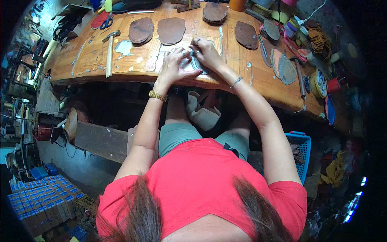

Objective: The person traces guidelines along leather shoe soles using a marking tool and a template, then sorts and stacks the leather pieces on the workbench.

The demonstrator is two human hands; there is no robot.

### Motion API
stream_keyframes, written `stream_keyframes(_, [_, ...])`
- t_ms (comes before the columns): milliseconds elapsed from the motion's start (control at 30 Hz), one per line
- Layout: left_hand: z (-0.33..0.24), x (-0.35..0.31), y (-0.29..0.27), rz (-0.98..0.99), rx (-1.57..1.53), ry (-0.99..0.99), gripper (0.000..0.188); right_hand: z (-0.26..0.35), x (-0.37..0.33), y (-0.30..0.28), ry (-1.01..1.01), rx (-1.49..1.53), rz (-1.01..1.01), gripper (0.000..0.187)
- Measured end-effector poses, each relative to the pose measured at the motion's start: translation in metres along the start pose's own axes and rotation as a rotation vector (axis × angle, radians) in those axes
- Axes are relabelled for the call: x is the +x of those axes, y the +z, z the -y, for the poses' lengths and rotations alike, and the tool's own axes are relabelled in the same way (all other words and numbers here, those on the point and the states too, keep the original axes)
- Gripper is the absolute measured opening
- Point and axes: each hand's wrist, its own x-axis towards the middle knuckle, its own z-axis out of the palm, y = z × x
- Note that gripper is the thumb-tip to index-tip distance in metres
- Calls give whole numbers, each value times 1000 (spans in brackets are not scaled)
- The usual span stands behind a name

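At the table's near edge, a pale flat piece with a dark curved band lies between my hands. My left hand rests over its left side, thumb and fingers spread apart and pressing it down. My right hand is closed in a pinch above the band. A small tan tip shows by its knuckles, but the fingers hide what they hold. Just beyond lie brown rounded leather pieces, with a second stack to their left. A hammer lies left of my left hand.
The wooden table curves around me. More leather stacks lie right and at the back. Scissors sit far left, another hammer and a round yellow tin at right. A blue basket stands beside my right arm.
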Motion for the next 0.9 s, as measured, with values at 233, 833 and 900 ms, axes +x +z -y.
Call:
stream_keyframes(233, [-2,1,-2,23,-14,-12,59,-4,1,-1,533,252,-30,16])
stream_keyframes(833, [-9,4,-3,20,69,16,58,-2,3,-2,356,127,-53,15])
stream_keyframes(900, [-12,4,-6,84,70,-16,59,-7,1,-1,550,277,-57,14])
